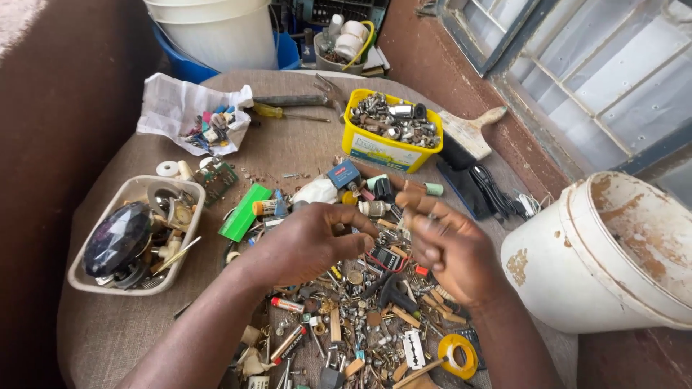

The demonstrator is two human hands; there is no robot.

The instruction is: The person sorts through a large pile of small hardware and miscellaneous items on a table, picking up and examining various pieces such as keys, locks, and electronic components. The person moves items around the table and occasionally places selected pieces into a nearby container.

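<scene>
Both hands hang over a big pile of small parts (360,317) on a round table (108,331). The left hand (310,241) has its fingers curled in, and it may pinch something tiny, but I cannot tell what. The right hand (443,248) is blurry; its fingers are bent and bunched close to the left hand's fingertips. A green block (244,212) lies just left of the hands. A yellow tub (386,148) full of metal bits sits behind them. A beige tray (108,277) stands far left. A white bucket (577,266) leans at the right.
</scene>
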